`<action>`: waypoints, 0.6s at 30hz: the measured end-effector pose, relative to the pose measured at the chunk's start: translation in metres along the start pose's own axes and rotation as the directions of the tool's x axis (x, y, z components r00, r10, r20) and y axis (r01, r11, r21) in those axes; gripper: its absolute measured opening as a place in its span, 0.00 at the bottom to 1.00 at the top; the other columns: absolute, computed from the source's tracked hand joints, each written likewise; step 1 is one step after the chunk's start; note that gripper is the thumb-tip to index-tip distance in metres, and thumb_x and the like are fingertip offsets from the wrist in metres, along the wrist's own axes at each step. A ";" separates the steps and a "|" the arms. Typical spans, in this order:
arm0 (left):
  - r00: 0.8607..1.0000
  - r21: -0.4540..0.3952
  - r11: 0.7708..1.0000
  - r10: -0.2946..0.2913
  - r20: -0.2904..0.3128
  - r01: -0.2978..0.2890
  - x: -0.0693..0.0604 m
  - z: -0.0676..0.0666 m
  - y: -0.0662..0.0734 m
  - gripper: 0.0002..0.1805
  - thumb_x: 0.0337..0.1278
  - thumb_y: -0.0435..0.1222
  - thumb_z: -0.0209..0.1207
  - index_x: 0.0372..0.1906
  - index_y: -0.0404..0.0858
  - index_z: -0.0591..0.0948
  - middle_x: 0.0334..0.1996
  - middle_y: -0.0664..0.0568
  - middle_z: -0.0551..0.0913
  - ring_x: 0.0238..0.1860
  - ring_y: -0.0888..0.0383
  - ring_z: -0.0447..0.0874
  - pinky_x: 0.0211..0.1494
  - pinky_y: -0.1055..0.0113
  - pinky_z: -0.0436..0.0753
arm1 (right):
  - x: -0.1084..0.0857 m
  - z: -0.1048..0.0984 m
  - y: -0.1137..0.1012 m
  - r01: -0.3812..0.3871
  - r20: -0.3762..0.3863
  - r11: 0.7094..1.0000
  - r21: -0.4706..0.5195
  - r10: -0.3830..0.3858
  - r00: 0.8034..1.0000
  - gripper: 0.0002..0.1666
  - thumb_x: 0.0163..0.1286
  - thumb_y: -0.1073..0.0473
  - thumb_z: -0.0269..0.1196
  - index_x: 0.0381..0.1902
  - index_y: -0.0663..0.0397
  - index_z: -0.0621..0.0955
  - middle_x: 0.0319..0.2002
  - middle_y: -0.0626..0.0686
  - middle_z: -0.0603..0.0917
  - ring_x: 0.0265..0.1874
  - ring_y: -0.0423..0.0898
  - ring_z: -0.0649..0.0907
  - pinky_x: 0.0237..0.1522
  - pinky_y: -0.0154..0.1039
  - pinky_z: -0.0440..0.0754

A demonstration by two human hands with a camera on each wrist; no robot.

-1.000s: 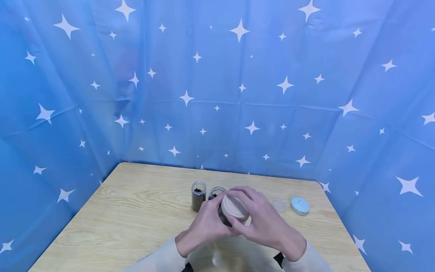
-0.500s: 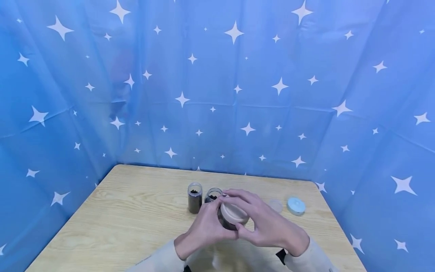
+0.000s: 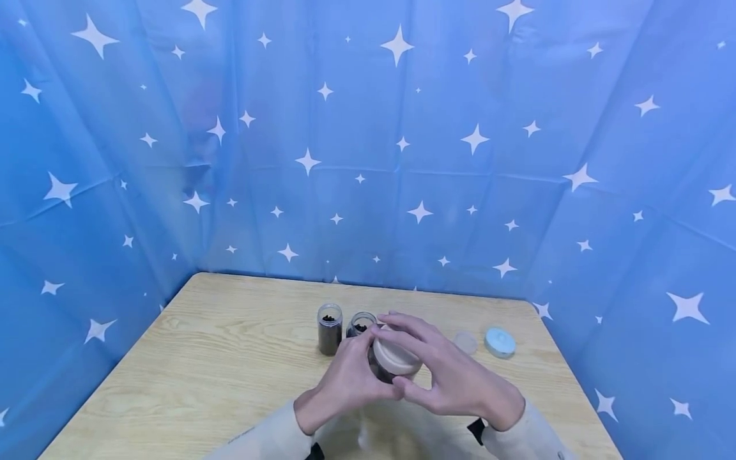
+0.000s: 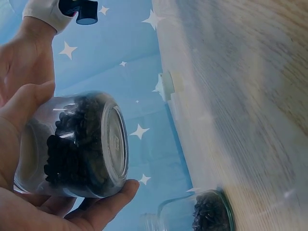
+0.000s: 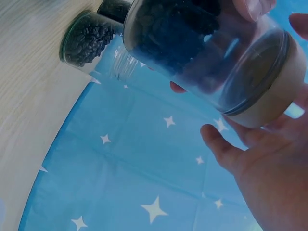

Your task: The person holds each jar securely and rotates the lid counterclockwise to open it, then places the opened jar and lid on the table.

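Observation:
A clear jar (image 4: 82, 144) part-filled with dark, bean-like pieces is held off the table, its base showing in the left wrist view. My left hand (image 3: 347, 377) grips the jar's side, thumb on one side and fingers on the other. On the jar's mouth sits a beige lid (image 3: 397, 354), which my right hand (image 3: 445, 370) holds around its rim, fingers over the far side and thumb near the front. The right wrist view shows the lid (image 5: 274, 103) against the glass; some fingers there are hidden behind it.
Behind my hands stand two lidless jars: a tall one (image 3: 330, 332) and a wider one (image 3: 361, 322), both with dark contents. A light-blue lid (image 3: 499, 342) and a translucent disc (image 3: 466, 342) lie right on the wooden table (image 3: 230, 358). A starry blue curtain (image 3: 368, 140) surrounds it.
My right thumb has shifted a little along the front of the lid. The jar stays in the left hand, and the head view has moved slightly.

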State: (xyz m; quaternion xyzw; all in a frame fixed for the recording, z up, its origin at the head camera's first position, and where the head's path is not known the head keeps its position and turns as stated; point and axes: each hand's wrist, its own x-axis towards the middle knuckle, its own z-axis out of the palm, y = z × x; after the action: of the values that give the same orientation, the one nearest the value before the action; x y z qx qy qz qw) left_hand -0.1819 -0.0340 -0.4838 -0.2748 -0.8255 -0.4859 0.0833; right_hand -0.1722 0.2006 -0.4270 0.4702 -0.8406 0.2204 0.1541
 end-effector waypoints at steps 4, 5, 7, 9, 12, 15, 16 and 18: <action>1.000 -0.013 1.000 0.009 -0.006 -0.009 -0.002 -0.002 0.001 0.47 0.44 0.41 0.88 0.74 0.45 0.82 0.55 0.56 0.95 0.53 0.62 0.94 0.60 0.66 0.93 | 0.001 0.002 -0.003 0.014 -0.015 1.000 -0.002 -0.014 1.000 0.42 0.82 0.45 0.74 0.89 0.40 0.75 0.86 0.55 0.76 0.85 0.59 0.78 0.75 0.62 0.89; 1.000 -0.020 1.000 0.010 -0.008 -0.010 -0.003 -0.002 0.001 0.46 0.43 0.41 0.88 0.73 0.46 0.82 0.55 0.57 0.95 0.53 0.62 0.94 0.60 0.66 0.93 | 0.002 0.001 -0.003 0.017 -0.020 1.000 -0.006 -0.017 1.000 0.42 0.83 0.45 0.74 0.88 0.40 0.75 0.86 0.55 0.76 0.85 0.60 0.78 0.76 0.62 0.88; 1.000 -0.029 1.000 0.011 -0.011 -0.011 -0.003 -0.003 0.002 0.46 0.44 0.41 0.89 0.73 0.47 0.82 0.56 0.57 0.94 0.54 0.61 0.94 0.60 0.66 0.92 | 0.003 0.001 -0.004 0.019 -0.029 1.000 -0.011 -0.020 0.999 0.41 0.83 0.45 0.74 0.88 0.41 0.76 0.86 0.55 0.76 0.85 0.60 0.78 0.76 0.62 0.88; 1.000 -0.032 0.999 0.011 -0.010 -0.011 -0.003 -0.003 0.002 0.46 0.45 0.41 0.90 0.72 0.48 0.82 0.56 0.57 0.94 0.54 0.61 0.94 0.60 0.66 0.92 | 0.004 0.001 -0.005 0.012 -0.037 1.000 -0.018 -0.012 0.999 0.41 0.83 0.44 0.74 0.87 0.41 0.76 0.86 0.54 0.76 0.85 0.61 0.78 0.76 0.62 0.88; 1.000 -0.022 1.000 0.010 -0.017 -0.011 -0.004 -0.003 0.002 0.45 0.46 0.43 0.90 0.72 0.48 0.82 0.55 0.57 0.95 0.53 0.61 0.94 0.59 0.65 0.92 | 0.005 0.003 -0.009 -0.017 -0.060 0.999 -0.034 0.015 0.998 0.41 0.82 0.43 0.75 0.87 0.41 0.77 0.86 0.54 0.76 0.83 0.59 0.80 0.75 0.62 0.89; 1.000 -0.008 1.000 0.003 -0.029 -0.003 -0.005 -0.003 0.002 0.45 0.47 0.44 0.90 0.73 0.49 0.82 0.53 0.58 0.94 0.52 0.62 0.94 0.58 0.65 0.92 | 0.006 0.008 -0.015 -0.068 -0.105 0.996 -0.064 0.061 0.993 0.41 0.82 0.40 0.74 0.86 0.40 0.77 0.85 0.53 0.77 0.80 0.56 0.83 0.72 0.61 0.90; 0.999 -0.005 1.000 -0.001 -0.033 0.001 -0.006 -0.003 0.002 0.45 0.47 0.44 0.90 0.73 0.49 0.82 0.53 0.59 0.94 0.51 0.62 0.94 0.58 0.65 0.92 | 0.006 0.010 -0.017 -0.091 -0.124 0.993 -0.077 0.081 0.989 0.41 0.81 0.39 0.74 0.86 0.39 0.77 0.85 0.52 0.78 0.79 0.55 0.84 0.71 0.60 0.91; 0.999 -0.005 1.000 -0.010 -0.035 0.010 -0.006 -0.002 0.002 0.45 0.47 0.44 0.89 0.74 0.49 0.82 0.53 0.59 0.94 0.51 0.63 0.93 0.58 0.66 0.92 | 0.006 0.014 -0.020 -0.132 -0.171 0.985 -0.106 0.113 0.979 0.41 0.81 0.37 0.74 0.85 0.37 0.78 0.83 0.52 0.80 0.77 0.55 0.85 0.68 0.61 0.91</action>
State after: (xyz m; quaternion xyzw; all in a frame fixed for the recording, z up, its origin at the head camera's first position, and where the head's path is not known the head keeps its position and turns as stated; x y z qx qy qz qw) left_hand -0.1759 -0.0374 -0.4842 -0.2623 -0.8241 -0.4932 0.0945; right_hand -0.1586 0.1803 -0.4315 0.3877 -0.8639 0.2179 0.2364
